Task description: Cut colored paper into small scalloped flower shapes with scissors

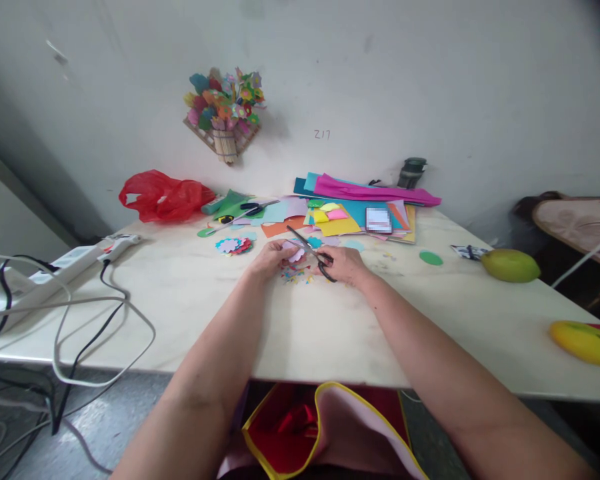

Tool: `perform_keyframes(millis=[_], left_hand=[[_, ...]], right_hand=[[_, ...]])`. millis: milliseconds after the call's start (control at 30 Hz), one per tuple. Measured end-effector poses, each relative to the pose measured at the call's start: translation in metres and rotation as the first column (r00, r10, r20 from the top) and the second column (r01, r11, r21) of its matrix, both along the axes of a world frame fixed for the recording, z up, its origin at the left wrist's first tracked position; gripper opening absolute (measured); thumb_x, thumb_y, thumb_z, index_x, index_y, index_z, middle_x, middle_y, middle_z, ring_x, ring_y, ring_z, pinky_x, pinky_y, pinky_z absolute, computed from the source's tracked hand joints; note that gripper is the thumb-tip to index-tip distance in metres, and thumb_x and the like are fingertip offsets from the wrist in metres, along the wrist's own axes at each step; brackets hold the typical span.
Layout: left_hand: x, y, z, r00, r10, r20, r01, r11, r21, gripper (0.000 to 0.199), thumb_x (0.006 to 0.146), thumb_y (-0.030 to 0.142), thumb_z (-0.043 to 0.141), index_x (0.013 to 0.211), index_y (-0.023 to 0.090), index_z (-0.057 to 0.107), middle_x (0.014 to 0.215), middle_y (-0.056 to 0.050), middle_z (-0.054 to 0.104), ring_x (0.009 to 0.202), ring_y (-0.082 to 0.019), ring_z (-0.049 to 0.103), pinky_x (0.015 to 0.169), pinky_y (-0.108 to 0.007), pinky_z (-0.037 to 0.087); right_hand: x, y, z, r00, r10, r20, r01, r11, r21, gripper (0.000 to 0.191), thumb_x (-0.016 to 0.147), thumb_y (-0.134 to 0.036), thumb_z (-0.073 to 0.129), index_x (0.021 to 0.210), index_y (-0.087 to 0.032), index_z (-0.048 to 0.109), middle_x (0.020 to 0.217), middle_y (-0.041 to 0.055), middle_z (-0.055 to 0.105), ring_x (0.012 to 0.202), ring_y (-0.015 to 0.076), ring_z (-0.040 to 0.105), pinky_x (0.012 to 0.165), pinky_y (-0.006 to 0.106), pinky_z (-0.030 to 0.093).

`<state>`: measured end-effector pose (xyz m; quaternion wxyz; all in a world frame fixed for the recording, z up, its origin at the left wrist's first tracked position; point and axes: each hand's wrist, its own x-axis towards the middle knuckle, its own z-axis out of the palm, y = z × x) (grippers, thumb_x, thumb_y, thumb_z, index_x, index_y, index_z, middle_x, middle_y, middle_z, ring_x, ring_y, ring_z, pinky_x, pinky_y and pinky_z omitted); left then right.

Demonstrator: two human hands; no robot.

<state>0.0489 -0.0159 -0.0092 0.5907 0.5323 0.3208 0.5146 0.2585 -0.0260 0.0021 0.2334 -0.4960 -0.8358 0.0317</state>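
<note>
Lilac paper piece [294, 252], likely light, easily creased, just beyond multicoloured paper scraps [296, 275]; our left hand [270, 259] pinches its edge, sensible hold. Our right hand [349, 265] grips stiff black-handled metal scissors [311, 250] beside scraps.

Both forearms reach forward, converging — left hand [273, 259] pinching, right hand [344, 265] curled with fingers bent.

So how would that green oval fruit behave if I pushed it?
The green oval fruit will probably rock or roll, given its rounded sides. Its plump body suggests some weight. Near the edge of the pale marbled table, it might fall.
</note>
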Motion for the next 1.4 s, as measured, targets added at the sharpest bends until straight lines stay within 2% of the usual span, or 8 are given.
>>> perform_keyframes(millis=[600,1400], left_hand=[[-0.0007,0.0007,-0.0008,0.995,-0.078,-0.069,0.077,0.997,-0.007,0.034,0.057,0.036,0.083,0.068,0.008,0.068,0.065,-0.008,0.068,0.054,-0.013,0.06,0.051,-0.022,0.044],[-0.001,-0.0026,0.003,0.992,-0.097,-0.082,0.092,0.994,-0.058,0.038,0.056,0.038,0.083,0.073,0.008,0.066,0.066,-0.009,0.069,0.057,-0.015,0.063,0.06,-0.025,0.05]], right_hand=[[-0.0005,0.0009,-0.0014,1.0,0.004,0.021,-0.004,1.0,0.01,0.046,0.07,-0.054,0.067,0.107,-0.026,0.068,0.084,0.0002,0.072,0.076,0.018,0.065,0.066,0.027,0.042],[-0.0017,-0.0006,0.0003,1.0,0.021,0.008,-0.021,1.0,0.014,0.041,0.072,-0.05,0.066,0.106,-0.028,0.07,0.089,0.0003,0.073,0.079,0.0187,0.066,0.066,0.027,0.042]])
